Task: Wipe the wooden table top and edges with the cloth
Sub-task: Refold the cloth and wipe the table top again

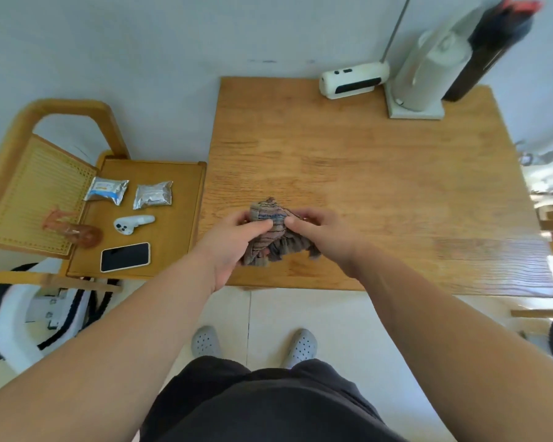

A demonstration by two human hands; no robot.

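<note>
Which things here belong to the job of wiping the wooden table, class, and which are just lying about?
Part of the job:
cloth, bunched and held by both hands
left hand
right hand
wooden table

Lying about:
phone
white controller
two foil packets
white heater
white stand at the table's far right corner

Plain pale grey-white wall (141, 43) ahead of me. Pale tiled floor (300, 314) underfoot, one grout line between my feet. Light wooden chair with woven cane back (35, 193) on my left, seat butted against the counter side. Bright daylight glare at far right; source too blown out to identify.
</note>
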